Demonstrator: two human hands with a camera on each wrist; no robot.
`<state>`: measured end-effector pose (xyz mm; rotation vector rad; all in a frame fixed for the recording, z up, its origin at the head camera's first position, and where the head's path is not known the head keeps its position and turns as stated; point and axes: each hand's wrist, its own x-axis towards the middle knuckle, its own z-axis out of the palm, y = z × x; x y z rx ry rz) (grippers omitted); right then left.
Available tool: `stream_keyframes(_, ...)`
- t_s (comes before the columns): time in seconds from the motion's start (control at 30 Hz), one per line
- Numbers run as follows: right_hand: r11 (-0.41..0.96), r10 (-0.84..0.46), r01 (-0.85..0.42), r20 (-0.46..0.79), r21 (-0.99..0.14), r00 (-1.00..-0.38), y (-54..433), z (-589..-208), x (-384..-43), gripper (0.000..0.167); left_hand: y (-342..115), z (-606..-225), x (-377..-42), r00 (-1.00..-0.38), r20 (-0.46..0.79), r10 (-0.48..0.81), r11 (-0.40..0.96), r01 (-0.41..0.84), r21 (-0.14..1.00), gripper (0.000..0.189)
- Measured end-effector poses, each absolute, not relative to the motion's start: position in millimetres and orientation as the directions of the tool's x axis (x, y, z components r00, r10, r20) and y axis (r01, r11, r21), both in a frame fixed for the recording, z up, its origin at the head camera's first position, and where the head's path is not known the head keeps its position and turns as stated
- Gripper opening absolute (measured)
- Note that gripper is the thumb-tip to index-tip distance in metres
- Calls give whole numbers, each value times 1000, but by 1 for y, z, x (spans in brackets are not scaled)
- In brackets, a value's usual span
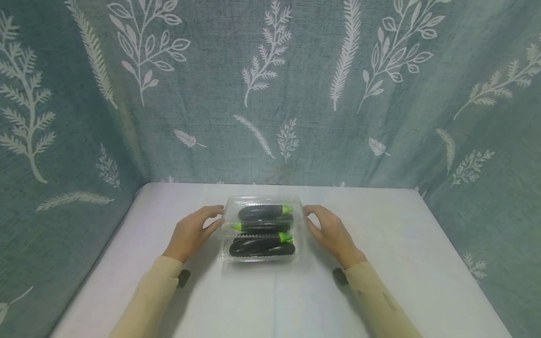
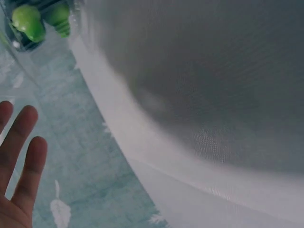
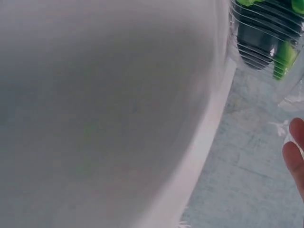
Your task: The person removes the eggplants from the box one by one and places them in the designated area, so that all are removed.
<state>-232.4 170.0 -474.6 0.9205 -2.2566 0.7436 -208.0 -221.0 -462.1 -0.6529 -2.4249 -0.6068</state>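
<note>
A clear plastic container point(image 1: 264, 199) with several dark eggplants point(image 1: 258, 212) in it, their stem ends green, sits toward the far side of the table. At its left side is my left hand point(image 1: 191, 235), fingertips at the wall. My right hand point(image 1: 334, 233) is at the opposite side in the same way. In the left wrist view, the fingers of the left hand point(image 2: 21, 161) are spread and fairly straight, near the container's wall. The right wrist view catches only two fingertips of the right hand point(image 3: 295, 159) below the ribbed plastic point(image 3: 259, 28).
A white cloth point(image 1: 270, 300) covers the table. Teal curtains with white leaf prints point(image 1: 220, 117) hang behind and along both sides. Dark devices point(image 1: 183, 278) are worn at the wrists, under beige sleeves point(image 1: 145, 300).
</note>
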Motion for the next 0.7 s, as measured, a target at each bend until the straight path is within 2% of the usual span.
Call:
stream_keyframes(0.2,649,-370,-656,592,-386,-715,167,-477,-244,14,-220,-465,-226,-804,530,269,791,498,355,28)
stream_keyframes(0.43,649,-355,-637,575,-416,-737,165,-479,-257,13,-216,-467,-244,-878,428,213,744,430,512,25)
stream_keyframes(0.57,670,-323,-586,532,-455,-783,161,-477,-261,14,-212,-466,-254,-910,385,157,700,377,606,25)
stream_keyframes(0.7,706,-278,-525,495,-476,-823,157,-475,-265,17,-208,-465,-263,-919,378,116,692,348,632,20)
